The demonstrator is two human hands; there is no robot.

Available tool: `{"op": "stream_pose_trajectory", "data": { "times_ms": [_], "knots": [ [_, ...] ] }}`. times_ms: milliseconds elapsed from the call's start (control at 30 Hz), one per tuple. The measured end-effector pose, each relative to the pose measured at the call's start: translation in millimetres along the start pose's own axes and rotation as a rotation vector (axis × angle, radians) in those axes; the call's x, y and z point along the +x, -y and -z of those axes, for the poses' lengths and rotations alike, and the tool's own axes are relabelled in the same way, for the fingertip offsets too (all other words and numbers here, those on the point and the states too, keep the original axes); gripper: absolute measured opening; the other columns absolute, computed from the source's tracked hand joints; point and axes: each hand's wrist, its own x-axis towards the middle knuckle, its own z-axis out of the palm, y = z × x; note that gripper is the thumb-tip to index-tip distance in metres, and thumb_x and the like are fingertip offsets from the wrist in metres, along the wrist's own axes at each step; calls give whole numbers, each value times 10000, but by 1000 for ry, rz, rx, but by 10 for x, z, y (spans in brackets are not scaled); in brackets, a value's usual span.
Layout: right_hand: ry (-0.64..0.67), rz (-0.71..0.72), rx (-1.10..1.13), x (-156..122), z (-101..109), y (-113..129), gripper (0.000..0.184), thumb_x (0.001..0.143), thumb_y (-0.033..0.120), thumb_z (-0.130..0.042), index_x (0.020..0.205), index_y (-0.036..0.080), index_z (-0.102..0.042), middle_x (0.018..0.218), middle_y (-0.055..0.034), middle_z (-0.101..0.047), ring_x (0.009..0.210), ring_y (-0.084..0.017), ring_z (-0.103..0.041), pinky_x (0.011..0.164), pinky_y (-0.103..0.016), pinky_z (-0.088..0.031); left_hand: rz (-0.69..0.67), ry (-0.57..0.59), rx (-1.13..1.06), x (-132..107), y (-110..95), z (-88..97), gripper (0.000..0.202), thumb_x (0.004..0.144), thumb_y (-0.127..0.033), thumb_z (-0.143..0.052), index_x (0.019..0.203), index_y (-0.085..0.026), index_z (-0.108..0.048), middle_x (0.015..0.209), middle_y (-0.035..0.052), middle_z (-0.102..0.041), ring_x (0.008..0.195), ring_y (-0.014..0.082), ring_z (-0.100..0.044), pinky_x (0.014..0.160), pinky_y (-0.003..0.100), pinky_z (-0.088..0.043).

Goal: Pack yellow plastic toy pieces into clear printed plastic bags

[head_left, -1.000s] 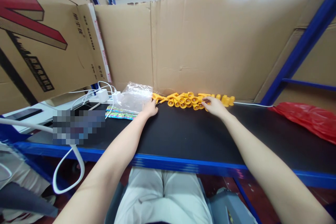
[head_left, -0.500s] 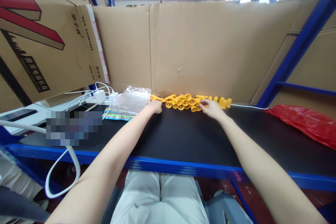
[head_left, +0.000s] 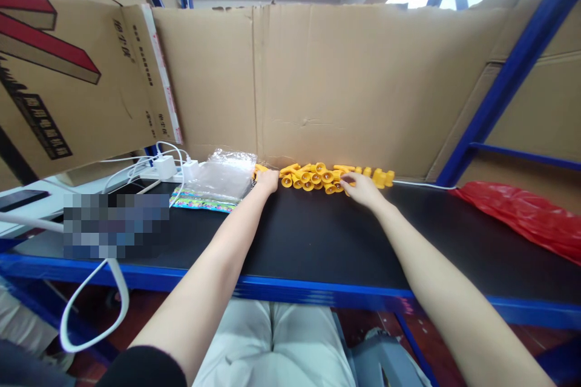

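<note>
A pile of small yellow plastic pieces (head_left: 313, 178), shaped like little horns with round cup ends, lies along the back of the black tabletop. At its left end, the fingers of my left hand (head_left: 267, 181) are curled around a yellow piece (head_left: 260, 169); part of it shows beyond the knuckles. My right hand (head_left: 362, 188) is at the right side of the pile, its bent thumb and fingers closed on a piece there, mostly hidden. More yellow pieces (head_left: 384, 178) stand in a row just beyond the right hand.
Left of the pile lie clear plastic bags (head_left: 222, 175) over a colourful patterned strip (head_left: 204, 201). White chargers and cables (head_left: 164, 167) are farther left. A red plastic bag (head_left: 517, 211) lies on the right. Cardboard (head_left: 345, 84) walls the back; a blue metal edge (head_left: 318, 290) runs in front.
The view has turned slightly, so the scene sits a little farther left. My left hand has shifted slightly over the pile's left end. My right hand stays at the pile.
</note>
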Motion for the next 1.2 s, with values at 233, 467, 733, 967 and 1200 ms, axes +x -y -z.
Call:
{"op": "stream_pose_trajectory", "data": {
  "times_ms": [233, 467, 733, 967, 1200],
  "knots": [
    [-2, 5, 14, 6, -9, -22, 247, 796, 252, -512, 985, 148, -631, 1033, -104, -650, 949, -208, -608, 876, -363, -454, 21, -232, -162, 63, 48, 87, 225, 763, -172, -447, 897, -196, -626, 942, 92, -659, 915, 232, -595, 796, 337, -424],
    [-11, 10, 20, 1, 8, -3, 223, 786, 230, -518, 963, 166, -638, 1011, -89, -656, 943, -209, -610, 878, -370, -456, 131, -423, -496, 138, 89, 300, 171, 734, -161, -485, 851, -157, -609, 892, 68, -662, 840, 173, -594, 741, 253, -429],
    [-12, 12, 34, -3, 9, 13, 223, 787, 233, -519, 965, 177, -641, 1001, -80, -660, 940, -210, -611, 867, -382, -462, 102, -457, -626, -125, 107, 575, 171, 742, -312, -587, 725, -142, -588, 782, 63, -643, 740, 154, -573, 706, 262, -410],
    [-1, 2, 37, -9, -6, 28, 236, 788, 242, -520, 972, 151, -637, 1018, -92, -655, 944, -209, -608, 872, -365, -458, 30, -346, -691, -543, 2, 545, 245, 707, -323, -611, 568, -155, -500, 561, -16, -512, 565, 107, -479, 568, 231, -347],
    [19, 10, 37, -18, -4, 32, 225, 781, 239, -527, 959, 170, -644, 1009, -91, -656, 951, -216, -606, 881, -383, -453, 21, -335, -708, -578, 94, 267, 397, 782, -436, -504, 498, -169, -432, 499, -10, -467, 550, 125, -482, 525, 237, -310]
  ]
}}
